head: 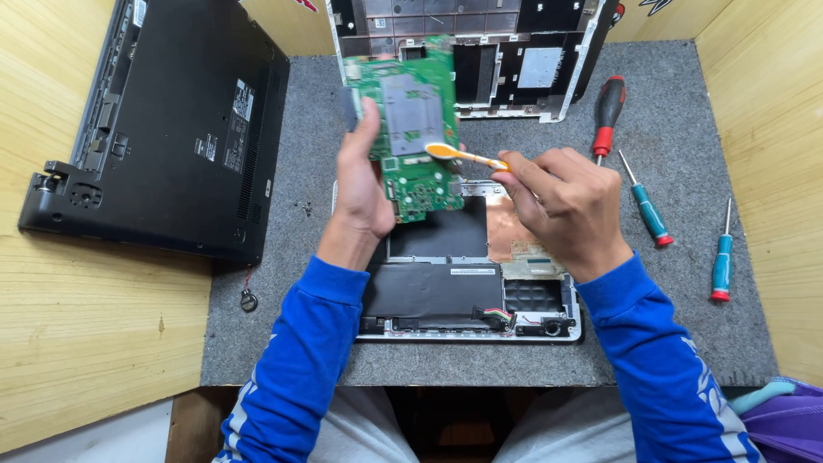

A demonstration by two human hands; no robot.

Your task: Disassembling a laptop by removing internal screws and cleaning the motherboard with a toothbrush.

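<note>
My left hand (360, 184) holds a green circuit board (411, 111) upright by its left edge, above an opened laptop base (467, 287). My right hand (566, 206) grips an orange and white brush (463, 156), its orange head resting against the middle of the board. Both arms wear blue sleeves. The laptop base lies on a grey felt mat (686, 334) and shows a black battery pack and a copper heat plate partly hidden by my hands.
A black laptop bottom cover (180, 120) lies at the left, half on the wooden bench. Another stripped chassis (514, 60) sits at the top. A red-and-black screwdriver (607, 116) and two teal screwdrivers (649, 210) (722, 266) lie at right. A coin cell (248, 300) rests at the mat's left edge.
</note>
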